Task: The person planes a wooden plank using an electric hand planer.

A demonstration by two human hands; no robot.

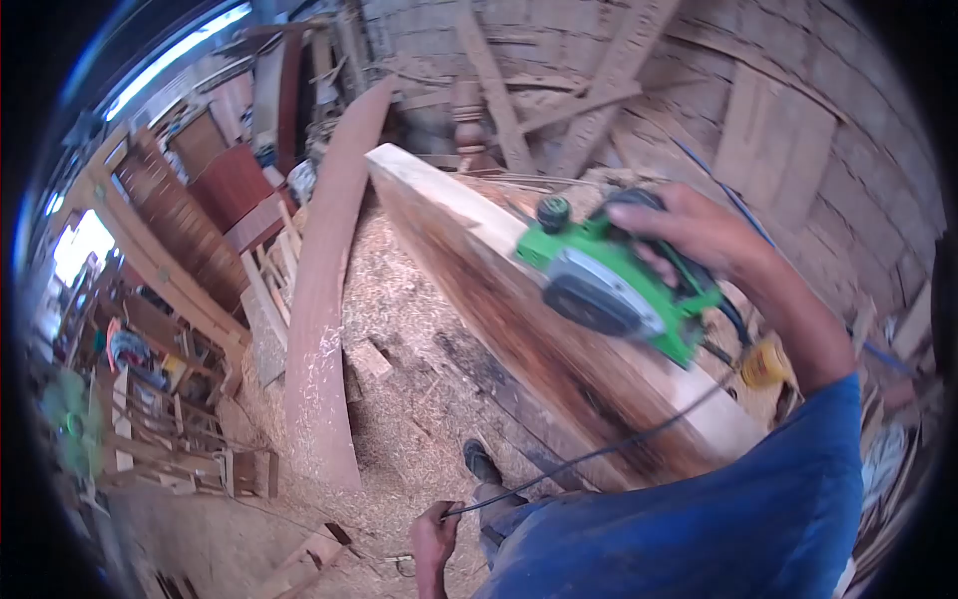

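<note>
A green electric planer (609, 270) rests on the pale top edge of a thick wooden slab (499, 309) that stands on its side. My right hand (679, 230) is wrapped round the planer's black rear handle, slightly blurred. The planer's black power cord (599, 459) runs down and to the left across my body. Low in the view, my left hand (433, 534) is closed on that cord. Brown bark-like streaks mark the slab's broad face.
A long curved plank (334, 280) lies left of the slab on a floor of wood shavings (389, 290). A yellow container (764, 361) sits near my right forearm. Boards (773, 150) lean on the block wall. Wooden frames (180, 419) stand at the left.
</note>
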